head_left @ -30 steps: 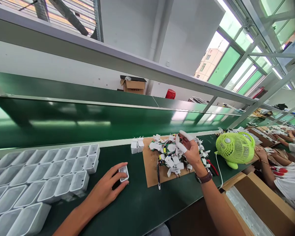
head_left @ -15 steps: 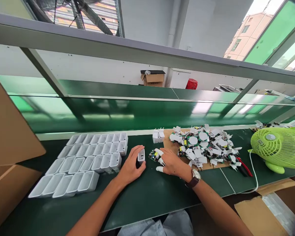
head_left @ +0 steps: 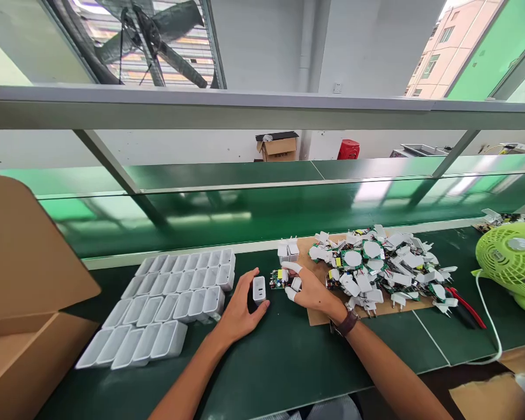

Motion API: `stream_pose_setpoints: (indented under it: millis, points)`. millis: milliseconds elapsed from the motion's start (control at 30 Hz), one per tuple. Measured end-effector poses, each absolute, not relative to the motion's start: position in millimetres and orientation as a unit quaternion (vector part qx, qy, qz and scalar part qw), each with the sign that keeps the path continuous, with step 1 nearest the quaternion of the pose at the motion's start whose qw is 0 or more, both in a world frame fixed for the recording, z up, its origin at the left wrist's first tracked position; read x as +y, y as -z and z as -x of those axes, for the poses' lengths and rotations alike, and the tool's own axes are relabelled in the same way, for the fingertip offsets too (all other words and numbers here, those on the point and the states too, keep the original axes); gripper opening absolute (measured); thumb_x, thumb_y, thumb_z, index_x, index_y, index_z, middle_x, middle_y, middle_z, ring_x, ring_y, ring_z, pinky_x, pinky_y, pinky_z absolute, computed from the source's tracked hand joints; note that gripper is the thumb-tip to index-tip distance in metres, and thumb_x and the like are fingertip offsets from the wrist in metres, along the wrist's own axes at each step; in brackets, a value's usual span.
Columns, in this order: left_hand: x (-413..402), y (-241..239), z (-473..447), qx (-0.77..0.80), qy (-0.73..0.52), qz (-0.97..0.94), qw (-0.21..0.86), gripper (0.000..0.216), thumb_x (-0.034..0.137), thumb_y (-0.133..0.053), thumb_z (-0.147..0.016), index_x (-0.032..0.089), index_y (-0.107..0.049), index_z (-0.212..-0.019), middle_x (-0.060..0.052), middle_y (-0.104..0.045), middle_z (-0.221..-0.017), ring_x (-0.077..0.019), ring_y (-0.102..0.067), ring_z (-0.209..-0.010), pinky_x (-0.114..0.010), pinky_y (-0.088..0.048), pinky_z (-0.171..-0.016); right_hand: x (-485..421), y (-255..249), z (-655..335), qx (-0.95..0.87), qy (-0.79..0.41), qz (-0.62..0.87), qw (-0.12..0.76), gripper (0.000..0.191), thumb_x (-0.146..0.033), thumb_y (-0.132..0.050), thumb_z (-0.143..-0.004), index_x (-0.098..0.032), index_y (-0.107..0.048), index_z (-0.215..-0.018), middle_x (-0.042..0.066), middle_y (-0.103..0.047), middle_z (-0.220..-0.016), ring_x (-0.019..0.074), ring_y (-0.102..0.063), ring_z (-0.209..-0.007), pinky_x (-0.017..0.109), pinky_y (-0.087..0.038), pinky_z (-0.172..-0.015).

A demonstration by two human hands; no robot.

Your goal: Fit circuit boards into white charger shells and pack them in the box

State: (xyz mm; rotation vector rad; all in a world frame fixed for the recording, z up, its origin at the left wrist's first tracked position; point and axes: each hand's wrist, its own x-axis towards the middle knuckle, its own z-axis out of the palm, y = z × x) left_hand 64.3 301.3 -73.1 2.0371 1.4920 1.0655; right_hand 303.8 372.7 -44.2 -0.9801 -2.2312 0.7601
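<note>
My left hand (head_left: 240, 309) is closed around a small white charger housing (head_left: 259, 290), thumb at its near end and index finger at its far end. Slots show on the housing's upward face. Just to the right, my right hand (head_left: 308, 289), with white covers on thumb and a finger, pinches a small circuit board (head_left: 278, 279) with a yellow part and a white piece attached. Part of that board is hidden under the fingers. Left of my left hand lie rows of open white housings (head_left: 151, 309). Two white pronged pieces (head_left: 288, 251) stand behind the board.
A heap of circuit boards with white plug parts (head_left: 371, 262) lies on cardboard (head_left: 317, 316) at the right. Beyond it are red-handled pliers (head_left: 468, 306) and a green fan (head_left: 514, 256) with a white cable. An open cardboard box (head_left: 35, 338) stands at the left.
The view has tilted up and shifted, so the table items appear lower and to the right. My right hand has turned the board slightly. The left hand keeps the housing.
</note>
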Motion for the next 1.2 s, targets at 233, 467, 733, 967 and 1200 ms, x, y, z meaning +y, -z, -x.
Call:
stream_pose_setpoints:
  millis: [233, 467, 733, 967, 1200]
  points:
    - [305, 68, -69, 0.502, -0.396, -0.76, 0.119, 0.076, 0.038, -0.075, -0.092, 0.029, -0.036, -0.157, -0.015, -0.053, -0.153, -0.0359, -0.05, -0.144, -0.059, -0.044, -0.117, 359, 45, -308, -0.786, -0.394, 0.317, 0.356, 0.076, -0.004, -0.059, -0.077, -0.027, -0.049, -0.149, 0.009, -0.062, -0.136, 0.0165, -0.068, -0.091, 0.032, -0.061, -0.082]
    - [305, 66, -75, 0.475, -0.446, -0.758, 0.021, 0.058, 0.036, -0.075, -0.093, 0.032, -0.052, -0.146, -0.01, -0.072, -0.131, -0.0346, -0.064, -0.127, -0.06, -0.053, -0.106, 339, 39, -300, -0.773, -0.366, 0.289, 0.431, 0.073, -0.01, -0.06, -0.086, -0.031, -0.044, -0.154, 0.01, -0.063, -0.141, 0.0207, -0.072, -0.105, 0.032, -0.063, -0.083]
    - [303, 68, -80, 0.481, -0.489, -0.725, 0.058, 0.053, 0.035, -0.076, -0.091, 0.032, -0.056, -0.14, -0.008, -0.072, -0.129, -0.0332, -0.061, -0.13, -0.06, -0.054, -0.107, 336, 37, -299, -0.765, -0.366, 0.307, 0.433, 0.069, -0.015, -0.061, -0.091, -0.031, -0.046, -0.156, 0.007, -0.072, -0.132, 0.022, -0.074, -0.099, 0.039, -0.063, -0.092]
    - [301, 68, -73, 0.521, -0.449, -0.713, 0.136, 0.079, 0.045, -0.085, -0.082, 0.031, -0.046, -0.15, -0.014, -0.052, -0.153, -0.0372, -0.05, -0.143, -0.061, -0.045, -0.116, 345, 38, -303, -0.754, -0.344, 0.322, 0.458, 0.06, -0.016, -0.064, -0.087, -0.03, -0.056, -0.145, 0.004, -0.073, -0.112, 0.0198, -0.072, -0.093, 0.033, -0.062, -0.084]
    - [304, 82, -71, 0.546, -0.418, -0.68, 0.252, 0.083, 0.033, -0.074, -0.091, 0.032, -0.027, -0.16, -0.009, -0.064, -0.137, -0.0266, -0.067, -0.123, -0.049, -0.054, -0.109, 344, 36, -307, -0.785, -0.281, 0.28, 0.476, 0.061, -0.014, -0.06, -0.093, -0.032, -0.047, -0.15, 0.008, -0.068, -0.126, 0.0191, -0.07, -0.091, 0.037, -0.063, -0.087]
